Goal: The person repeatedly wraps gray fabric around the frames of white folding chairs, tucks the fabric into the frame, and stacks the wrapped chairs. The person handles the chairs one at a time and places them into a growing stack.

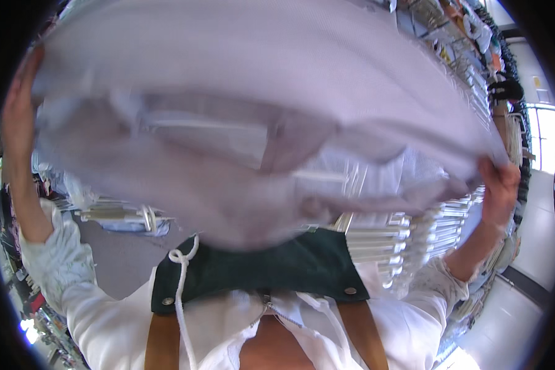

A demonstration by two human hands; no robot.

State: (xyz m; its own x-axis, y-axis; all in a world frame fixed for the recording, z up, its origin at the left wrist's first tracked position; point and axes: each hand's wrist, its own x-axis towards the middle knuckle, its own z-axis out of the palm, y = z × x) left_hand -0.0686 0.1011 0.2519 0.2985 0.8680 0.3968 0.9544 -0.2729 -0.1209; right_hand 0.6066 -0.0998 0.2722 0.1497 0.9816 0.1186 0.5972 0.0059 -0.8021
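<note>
A large pale mauve-grey cloth [259, 55] is stretched wide in front of me and fills most of the upper view. Its folds are smeared by motion, and I cannot make out whether it is a garment. At the far left, my left hand [22, 105] is raised, its fingers closed on the cloth's edge. My right hand [501, 185] grips the opposite edge, lower down on the right. Between the hands the lower part sags in loose folds, with gaps that let the background through. Both arms are spread wide, in pushed-up white sleeves.
Rows of white rails or rods [425, 231] stand behind the cloth at the right. Grey floor [120, 253] shows at the lower left, near a pale rack [129, 216]. Packed shelving [438, 31] lines the upper right, with a bright window [544, 139] beyond.
</note>
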